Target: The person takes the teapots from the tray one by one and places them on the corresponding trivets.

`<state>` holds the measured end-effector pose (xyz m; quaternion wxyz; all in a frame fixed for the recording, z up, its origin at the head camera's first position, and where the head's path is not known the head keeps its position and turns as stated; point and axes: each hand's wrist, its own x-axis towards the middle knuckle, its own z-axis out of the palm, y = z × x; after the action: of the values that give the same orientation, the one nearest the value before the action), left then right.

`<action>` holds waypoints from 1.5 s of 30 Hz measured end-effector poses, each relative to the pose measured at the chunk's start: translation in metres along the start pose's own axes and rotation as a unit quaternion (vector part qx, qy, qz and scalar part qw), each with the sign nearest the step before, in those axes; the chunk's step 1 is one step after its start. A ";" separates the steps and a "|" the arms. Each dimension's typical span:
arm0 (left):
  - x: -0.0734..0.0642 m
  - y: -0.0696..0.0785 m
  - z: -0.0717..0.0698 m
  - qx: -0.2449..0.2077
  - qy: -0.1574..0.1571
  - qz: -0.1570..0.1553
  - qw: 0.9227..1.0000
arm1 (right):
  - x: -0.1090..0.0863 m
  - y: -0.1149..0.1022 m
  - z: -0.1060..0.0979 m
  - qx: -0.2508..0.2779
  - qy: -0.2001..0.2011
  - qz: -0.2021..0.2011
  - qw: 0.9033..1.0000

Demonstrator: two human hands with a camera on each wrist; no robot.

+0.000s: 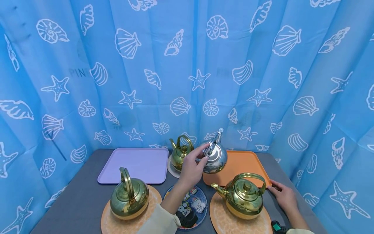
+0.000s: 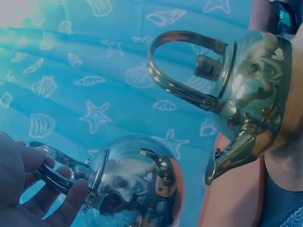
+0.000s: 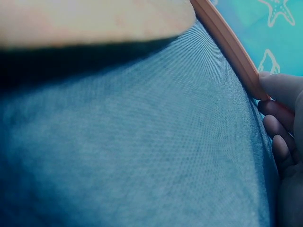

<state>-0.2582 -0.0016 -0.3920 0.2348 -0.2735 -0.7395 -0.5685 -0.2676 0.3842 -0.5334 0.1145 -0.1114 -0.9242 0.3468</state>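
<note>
My left hand (image 1: 191, 167) reaches across the middle and grips the handle of a silver kettle (image 1: 220, 159). The kettle overlaps the left part of an orange tray (image 1: 242, 162) in the head view, its spout pointing up and away. In the left wrist view, the fingers (image 2: 71, 203) curl round the handle of the silver kettle (image 2: 137, 184). My right hand (image 1: 284, 196) pinches the front right corner of the tray, thumb at the rim (image 3: 253, 85) and fingers below. A gold kettle (image 1: 245, 198) stands just in front of the tray, on a round tan board (image 1: 219, 216).
A second gold kettle (image 1: 128, 198) stands on another round board (image 1: 108, 221) at front left. Behind my left forearm, a smaller gold kettle (image 1: 176, 159) sits on a pale round mat (image 1: 170, 169). A lilac tray (image 1: 134, 165) lies back left, and a blue patterned plate (image 1: 203, 203) lies between the boards.
</note>
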 end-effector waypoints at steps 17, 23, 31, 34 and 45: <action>-0.014 0.019 -0.028 0.022 -0.025 -0.034 0.999 | -0.001 -0.002 0.000 0.002 -0.002 0.008 1.000; -0.024 0.018 -0.036 0.033 -0.022 -0.039 0.998 | -0.001 -0.001 0.000 0.001 -0.002 0.010 1.000; -0.039 0.015 -0.043 0.041 -0.007 -0.039 0.998 | 0.000 -0.002 0.000 0.011 -0.009 0.017 1.000; -0.043 0.014 -0.045 0.040 -0.005 -0.035 0.999 | 0.000 -0.001 0.001 0.009 -0.008 0.017 1.000; -0.058 0.008 -0.055 0.052 -0.014 -0.045 0.998 | 0.001 0.000 0.001 0.007 -0.006 0.014 1.000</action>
<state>-0.2077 -0.0615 -0.4110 0.2123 -0.2352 -0.7827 -0.5357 -0.2687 0.3839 -0.5342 0.1050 -0.1212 -0.9207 0.3558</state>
